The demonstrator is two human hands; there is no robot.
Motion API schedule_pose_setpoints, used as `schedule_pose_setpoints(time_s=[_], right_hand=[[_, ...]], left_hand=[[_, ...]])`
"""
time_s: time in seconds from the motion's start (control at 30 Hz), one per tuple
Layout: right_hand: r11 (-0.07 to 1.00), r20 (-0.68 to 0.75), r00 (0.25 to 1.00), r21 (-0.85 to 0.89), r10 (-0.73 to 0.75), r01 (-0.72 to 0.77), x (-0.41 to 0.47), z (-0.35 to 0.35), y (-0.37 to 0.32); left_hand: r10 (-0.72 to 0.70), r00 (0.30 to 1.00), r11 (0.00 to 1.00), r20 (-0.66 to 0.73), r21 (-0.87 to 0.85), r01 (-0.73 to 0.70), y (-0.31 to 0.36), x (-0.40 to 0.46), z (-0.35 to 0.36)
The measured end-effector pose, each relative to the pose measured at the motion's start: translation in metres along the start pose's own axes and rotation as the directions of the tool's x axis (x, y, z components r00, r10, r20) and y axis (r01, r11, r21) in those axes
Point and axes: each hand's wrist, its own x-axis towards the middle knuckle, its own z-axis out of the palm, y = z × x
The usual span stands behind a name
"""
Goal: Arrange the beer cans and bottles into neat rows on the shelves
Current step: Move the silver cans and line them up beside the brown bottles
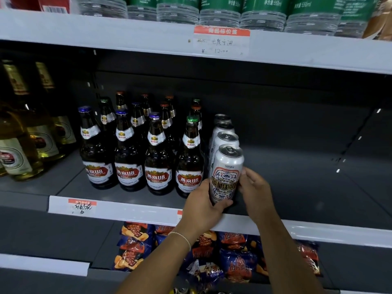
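Observation:
A silver beer can with a red and blue patterned label [225, 177] stands upright at the front edge of the dark middle shelf [297, 187]. My left hand [201, 205] wraps its lower left side and my right hand [255, 193] presses its right side. Behind it several more silver cans [226, 137] form a single file running toward the back. Left of the cans, brown beer bottles with red and white labels [158, 158] stand in rows, several deep.
Pale yellow-green bottles [19, 145] crowd the shelf's left end. The right half of the middle shelf is bare. Water bottles [263, 15] line the upper shelf above a price tag [221, 40]. Snack bags [235, 259] fill the shelf below.

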Motion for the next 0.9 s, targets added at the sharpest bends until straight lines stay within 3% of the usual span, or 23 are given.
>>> schedule_pose_setpoints(time_s=[0.1,0.2,0.9], right_hand=[[0.993,0.098,0.990,-0.031,-0.106,0.110,-0.029,-0.002,-0.009],[0.993,0.156,0.981,-0.017,-0.112,0.116,-0.039,0.000,-0.007],[0.993,0.120,0.987,-0.047,-0.107,0.113,-0.035,0.001,0.007]], left_hand=[[-0.005,1.000,1.000,-0.012,0.002,0.005,-0.001,0.001,0.001],[0.008,1.000,1.000,-0.014,0.000,-0.008,-0.002,0.001,0.002],[0.054,0.998,0.998,-0.023,0.019,-0.053,-0.009,0.003,0.005]])
